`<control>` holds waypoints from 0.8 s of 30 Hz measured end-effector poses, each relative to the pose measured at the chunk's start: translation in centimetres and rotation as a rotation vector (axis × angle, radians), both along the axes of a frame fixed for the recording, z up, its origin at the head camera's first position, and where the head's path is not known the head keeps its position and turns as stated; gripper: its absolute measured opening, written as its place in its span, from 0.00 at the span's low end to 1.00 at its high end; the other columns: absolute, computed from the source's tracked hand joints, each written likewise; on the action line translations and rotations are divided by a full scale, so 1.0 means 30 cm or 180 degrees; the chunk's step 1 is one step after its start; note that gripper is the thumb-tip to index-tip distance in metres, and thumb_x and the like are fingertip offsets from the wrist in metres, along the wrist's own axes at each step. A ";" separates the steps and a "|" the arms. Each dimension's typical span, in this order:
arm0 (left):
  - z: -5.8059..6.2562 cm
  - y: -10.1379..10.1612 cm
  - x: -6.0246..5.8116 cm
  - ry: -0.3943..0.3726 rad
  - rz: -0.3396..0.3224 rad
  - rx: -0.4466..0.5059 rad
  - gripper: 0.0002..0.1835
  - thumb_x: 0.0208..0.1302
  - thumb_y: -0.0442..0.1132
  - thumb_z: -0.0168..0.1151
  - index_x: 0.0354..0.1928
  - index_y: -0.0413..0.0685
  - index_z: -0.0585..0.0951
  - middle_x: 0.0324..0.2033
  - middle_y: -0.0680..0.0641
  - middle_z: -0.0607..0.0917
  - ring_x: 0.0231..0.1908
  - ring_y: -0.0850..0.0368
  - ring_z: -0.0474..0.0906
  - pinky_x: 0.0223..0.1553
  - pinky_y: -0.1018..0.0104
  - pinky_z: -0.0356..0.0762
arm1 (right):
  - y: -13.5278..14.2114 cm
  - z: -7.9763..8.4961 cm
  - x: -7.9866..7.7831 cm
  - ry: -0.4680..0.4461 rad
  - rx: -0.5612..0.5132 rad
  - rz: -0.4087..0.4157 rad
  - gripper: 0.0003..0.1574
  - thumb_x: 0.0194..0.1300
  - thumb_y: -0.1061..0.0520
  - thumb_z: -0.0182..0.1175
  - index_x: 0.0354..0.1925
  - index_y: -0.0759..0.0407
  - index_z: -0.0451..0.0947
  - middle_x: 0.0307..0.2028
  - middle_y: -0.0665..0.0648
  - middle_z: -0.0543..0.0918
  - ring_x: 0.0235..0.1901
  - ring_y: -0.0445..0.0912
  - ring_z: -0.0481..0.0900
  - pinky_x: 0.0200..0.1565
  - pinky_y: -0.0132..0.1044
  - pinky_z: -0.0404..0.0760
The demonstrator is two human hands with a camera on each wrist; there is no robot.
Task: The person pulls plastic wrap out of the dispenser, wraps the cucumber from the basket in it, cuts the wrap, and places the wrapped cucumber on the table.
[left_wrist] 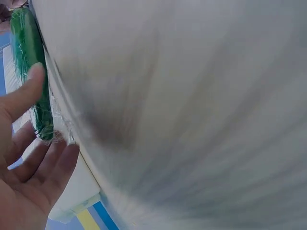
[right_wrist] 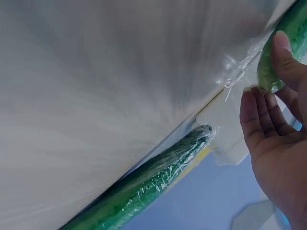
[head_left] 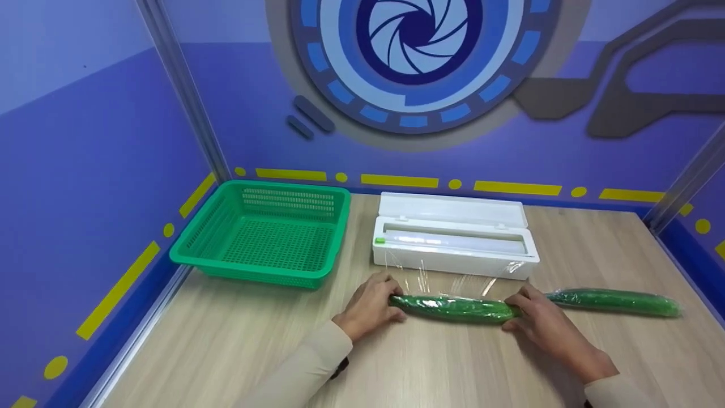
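A cucumber (head_left: 453, 307) lies crosswise in front of the wrap box, with clear plastic film around it. My left hand (head_left: 371, 306) holds its left end; in the left wrist view the thumb (left_wrist: 33, 88) presses on the green skin and the fingers are on the other side. At the opposite end my right hand (head_left: 541, 320) grips the tip between thumb (right_wrist: 283, 52) and fingers. Film (head_left: 422, 277) stretches from the cucumber back to the white cling film box (head_left: 453, 262). Beyond my right hand lies a second cucumber (head_left: 623, 302), wrapped in film.
The box's lid (head_left: 453, 208) stands raised at the back, and a roll of film (head_left: 453, 241) sits inside. To the left is a green plastic basket (head_left: 260, 273) with slotted sides. Blue printed walls (head_left: 272, 141) border the wooden table (head_left: 419, 368).
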State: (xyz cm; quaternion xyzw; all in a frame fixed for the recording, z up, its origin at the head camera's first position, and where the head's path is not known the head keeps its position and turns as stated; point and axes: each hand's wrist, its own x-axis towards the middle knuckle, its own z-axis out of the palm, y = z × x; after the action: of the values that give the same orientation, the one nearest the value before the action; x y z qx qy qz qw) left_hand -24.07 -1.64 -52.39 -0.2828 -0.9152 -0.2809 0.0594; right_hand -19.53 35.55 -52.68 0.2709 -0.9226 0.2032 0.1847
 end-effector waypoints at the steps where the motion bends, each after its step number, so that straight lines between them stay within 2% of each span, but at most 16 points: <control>1: 0.001 0.000 -0.003 0.0043 0.0011 -0.0046 0.17 0.52 0.44 0.86 0.40 0.46 0.89 0.41 0.54 0.80 0.45 0.59 0.77 0.49 0.65 0.79 | 0.002 0.001 -0.003 -0.0003 -0.0016 0.0029 0.23 0.47 0.58 0.84 0.42 0.57 0.86 0.39 0.44 0.73 0.36 0.37 0.74 0.37 0.43 0.80; 6: -0.005 0.000 -0.022 0.0248 0.0016 -0.0153 0.14 0.51 0.44 0.84 0.39 0.49 0.92 0.34 0.55 0.79 0.39 0.59 0.77 0.41 0.68 0.77 | 0.007 0.013 -0.017 -0.0118 0.0072 0.0090 0.23 0.50 0.57 0.82 0.43 0.62 0.86 0.38 0.46 0.74 0.35 0.40 0.75 0.37 0.44 0.81; 9: -0.009 0.001 -0.033 0.0302 -0.0040 -0.0157 0.13 0.51 0.43 0.83 0.38 0.50 0.94 0.31 0.55 0.81 0.35 0.61 0.78 0.38 0.70 0.77 | 0.006 0.024 -0.017 -0.0345 0.0070 -0.0019 0.27 0.54 0.58 0.80 0.50 0.66 0.84 0.42 0.50 0.79 0.41 0.48 0.82 0.45 0.50 0.84; 12: -0.012 -0.001 -0.039 0.0257 -0.0091 -0.0143 0.11 0.54 0.42 0.82 0.39 0.48 0.94 0.32 0.55 0.84 0.36 0.62 0.80 0.39 0.71 0.78 | 0.002 0.029 -0.015 -0.0551 -0.0056 -0.0165 0.29 0.58 0.59 0.78 0.55 0.66 0.78 0.42 0.53 0.82 0.44 0.53 0.84 0.48 0.55 0.83; 15: -0.014 -0.003 -0.040 0.0215 -0.0097 -0.0077 0.11 0.57 0.40 0.81 0.40 0.45 0.92 0.34 0.53 0.87 0.38 0.61 0.82 0.41 0.70 0.80 | 0.000 0.026 -0.015 -0.0500 -0.0139 -0.0122 0.26 0.59 0.62 0.78 0.51 0.61 0.75 0.39 0.50 0.80 0.40 0.46 0.80 0.44 0.49 0.82; 19: -0.017 -0.006 -0.038 0.0173 -0.0057 0.0044 0.09 0.60 0.38 0.79 0.39 0.47 0.87 0.35 0.53 0.88 0.37 0.62 0.82 0.41 0.67 0.81 | -0.001 0.022 -0.018 -0.0286 -0.0004 0.0002 0.20 0.61 0.64 0.76 0.46 0.57 0.77 0.40 0.46 0.78 0.38 0.40 0.76 0.41 0.44 0.80; 22: -0.018 -0.005 -0.039 0.0127 -0.0047 0.0108 0.08 0.63 0.37 0.77 0.36 0.48 0.84 0.32 0.55 0.87 0.35 0.64 0.80 0.40 0.66 0.80 | 0.000 0.026 -0.021 -0.0429 0.0110 -0.0056 0.16 0.66 0.62 0.73 0.49 0.60 0.79 0.46 0.50 0.81 0.43 0.44 0.81 0.47 0.49 0.83; 24: -0.020 -0.003 -0.041 0.0129 -0.0042 0.0122 0.07 0.63 0.37 0.77 0.34 0.49 0.85 0.31 0.57 0.86 0.34 0.65 0.81 0.40 0.67 0.80 | -0.001 0.032 -0.023 -0.0660 0.0136 -0.0130 0.20 0.67 0.58 0.74 0.52 0.62 0.79 0.49 0.54 0.83 0.46 0.49 0.84 0.50 0.53 0.83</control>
State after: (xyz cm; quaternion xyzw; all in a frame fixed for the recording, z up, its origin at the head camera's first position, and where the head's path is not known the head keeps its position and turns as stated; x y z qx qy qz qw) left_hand -25.29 -1.74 -52.98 -0.2933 -0.9064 -0.2930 0.0816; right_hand -20.21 35.53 -51.72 0.2335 -0.9462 0.2066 0.0866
